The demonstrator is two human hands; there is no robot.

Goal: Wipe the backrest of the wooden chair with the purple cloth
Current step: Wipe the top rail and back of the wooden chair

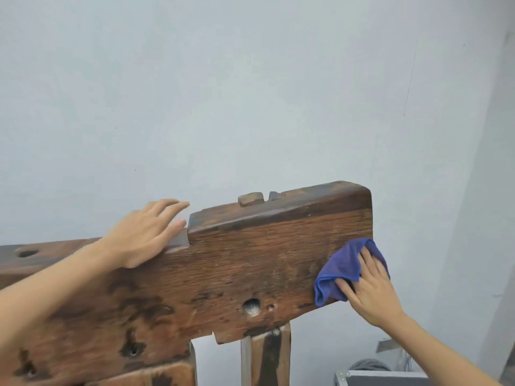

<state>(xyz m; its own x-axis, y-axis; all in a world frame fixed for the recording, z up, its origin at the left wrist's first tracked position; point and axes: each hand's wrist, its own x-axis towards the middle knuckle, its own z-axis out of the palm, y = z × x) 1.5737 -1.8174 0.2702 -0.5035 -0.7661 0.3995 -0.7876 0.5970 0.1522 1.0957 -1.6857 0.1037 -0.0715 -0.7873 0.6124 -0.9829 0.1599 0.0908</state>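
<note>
Head view: a person's right hand [372, 285] presses a purple cloth [341, 271] flat against the front face of a wooden chair's backrest [223, 274], close to the plank's right edge, fingers straight and spread over the bunched fabric, the grip unclenched. The left hand [142, 235] rests on the backrest's top edge, just left of a raised step in the wood, fingers extended and relaxed, holding nothing. The dark, weathered plank shows a round hole [251, 305] near its lower edge and a wooden peg [250, 198] standing proud of its top. An upright post [267, 358] supports it from below. A pale wall [250, 79] fills the background, and a grey metal-edged case [381, 378] sits at the lower right.
</note>
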